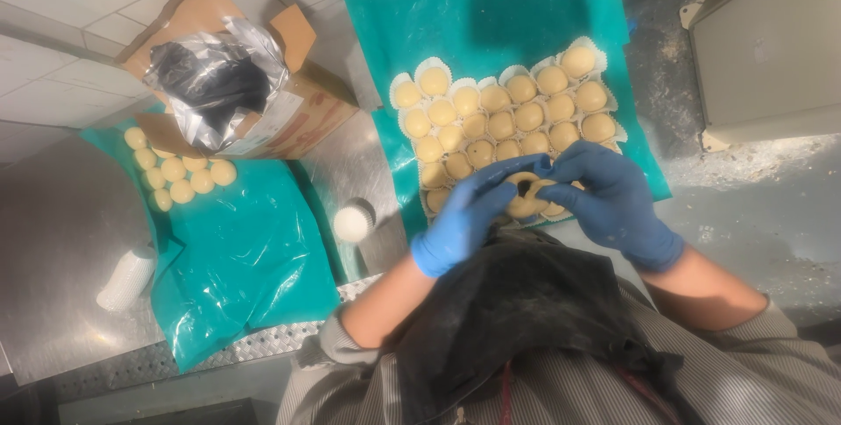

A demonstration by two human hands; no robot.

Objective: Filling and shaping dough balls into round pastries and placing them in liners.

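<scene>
The two blue-gloved hands, left and right, cover most of the pale round dough ball with a dark centre pinched between their fingertips; what the dark centre is cannot be told. They also hide the nearest row of pale dough balls in white paper cups. The open brown cardboard box holds a crumpled silver foil bag whose dark contents are unreadable. The grey metal container is cut off by the right edge. The person's dark apron blocks the near counter edge.
</scene>
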